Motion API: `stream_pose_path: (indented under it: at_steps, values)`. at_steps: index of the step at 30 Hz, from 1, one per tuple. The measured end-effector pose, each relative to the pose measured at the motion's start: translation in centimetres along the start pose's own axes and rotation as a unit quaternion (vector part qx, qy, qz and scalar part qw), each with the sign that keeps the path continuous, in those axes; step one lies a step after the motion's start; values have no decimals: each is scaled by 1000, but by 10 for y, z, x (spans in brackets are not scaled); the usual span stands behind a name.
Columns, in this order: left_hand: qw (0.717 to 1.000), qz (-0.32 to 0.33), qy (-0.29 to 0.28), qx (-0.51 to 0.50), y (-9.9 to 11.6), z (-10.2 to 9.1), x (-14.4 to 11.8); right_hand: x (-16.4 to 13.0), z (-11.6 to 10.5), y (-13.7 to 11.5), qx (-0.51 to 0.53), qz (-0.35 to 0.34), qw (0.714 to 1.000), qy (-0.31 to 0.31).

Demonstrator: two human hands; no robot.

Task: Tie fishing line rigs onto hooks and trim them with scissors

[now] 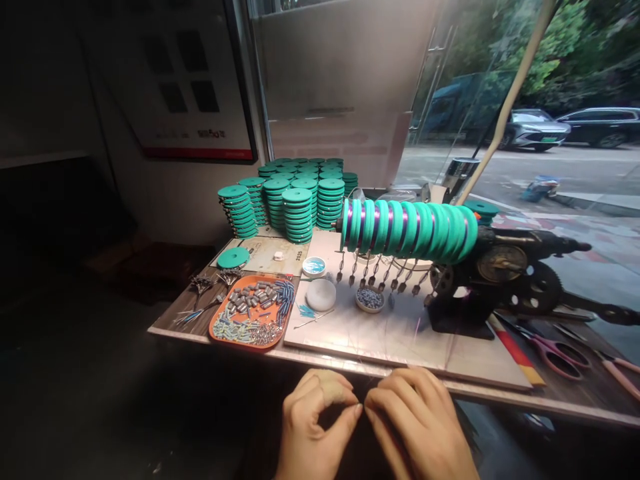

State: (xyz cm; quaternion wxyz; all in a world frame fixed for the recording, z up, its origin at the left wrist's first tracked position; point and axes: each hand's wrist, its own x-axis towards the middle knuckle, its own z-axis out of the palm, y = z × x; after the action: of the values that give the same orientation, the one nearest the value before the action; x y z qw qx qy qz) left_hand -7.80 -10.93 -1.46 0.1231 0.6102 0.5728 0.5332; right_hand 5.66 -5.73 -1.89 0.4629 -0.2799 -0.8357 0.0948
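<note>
Catalogued from where I stood, left to right, places given from the tray.

- Loose bundles of thin metal wire fittings [201, 285]: left of the tray, on the dark wood tabletop [173, 327].
- One flat green disc with a centre hole [233, 258]: just behind the tray, lying alone.
- Shallow orange plastic tray [214, 333]: held grey cylindrical weights [255, 298], blue and pale tubes, and small bright metal pieces, all loose.
- Tall stacks of green discs [297, 217]: behind the tray; metal showed at some rims. I judged these finished.
- Round white dish of blue slips [314, 267]: right of the tray, towards the back.
- Left hand [320, 417]: in front of the tray and to its right, thumb and forefinger narrowed to a pinch.
- Right hand [420, 417]: farther right, fingers curled, its pinched tips just beside the left's. Whether a fine line lay between either pair, I could not tell.
- Row of green discs with purple line between them [407, 230]: right of the tray, beyond the hands, on a black metal winding machine [503, 263].
- Small dark hanging weights [403, 287]: below that row. I judged this batch partly done, several weights being hung; how many lacked one was unclear.
- Pink-handled scissors [560, 357]: far right of the tray.
</note>
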Motion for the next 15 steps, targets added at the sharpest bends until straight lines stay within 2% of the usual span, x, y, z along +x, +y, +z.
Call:
stream_pose_path:
  at_steps: [3,8,15]
  values:
    - [1000,3,2,-3,0,0,1,-1,5,-2,2,12,1000,26]
    - [1000,10,5,6,1,0,2,5,-1,-4,-31,-19,999,-7]
    - [1000,13,-3,15,0,0,1,8,-3,-5,-40,-28,999,-3]
